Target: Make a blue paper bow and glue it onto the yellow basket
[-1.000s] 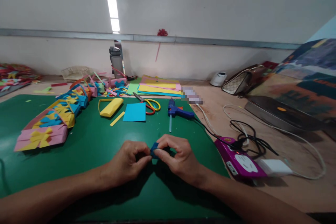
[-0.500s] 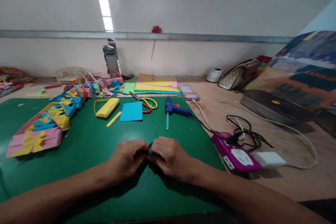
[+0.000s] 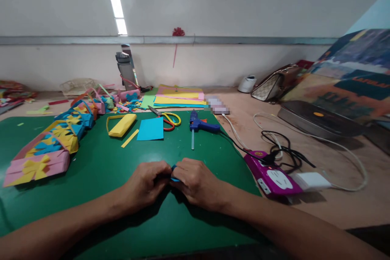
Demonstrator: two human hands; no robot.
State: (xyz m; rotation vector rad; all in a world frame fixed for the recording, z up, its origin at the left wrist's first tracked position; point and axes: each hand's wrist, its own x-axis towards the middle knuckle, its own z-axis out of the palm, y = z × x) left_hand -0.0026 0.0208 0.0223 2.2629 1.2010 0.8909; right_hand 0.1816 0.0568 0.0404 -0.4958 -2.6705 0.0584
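Because so little of it shows, you have to look hard for the small blue piece [image 3: 174, 179], but there it is, slivers of it peeking out right between the left hand [image 3: 149, 182] and the right hand [image 3: 196, 183]! The hands are close together, fingers curled in, both clamped on that piece above the near half of the green mat [image 3: 106, 172]. Its full shape? Can't tell, the fingers cover most of it. Straight ahead of the knuckles, a blue glue gun [image 3: 202, 124] lies on the mat, its pale glue stick [image 3: 192, 140] pointing back this way. Off to the right, a black plug [image 3: 268, 159] sits at a purple power strip [image 3: 269, 178], a white adapter [image 3: 313, 180] at the strip's end. Left of the gun, scissors [image 3: 169, 126] with one red and one yellow handle, just beside a flat blue square [image 3: 150, 129]. Next along, a narrow yellow strip [image 3: 130, 138] lying aslant, then a yellow paper packet [image 3: 123, 125], handle loop out to the left. Far left, what a line-up: pink, yellow and blue paper bags [image 3: 59, 161] with flower-like cutouts across them. And at the back, coloured sheets [image 3: 179, 100] rest on the table [image 3: 341, 213], a grey bottle [image 3: 125, 74] standing upright nearby.
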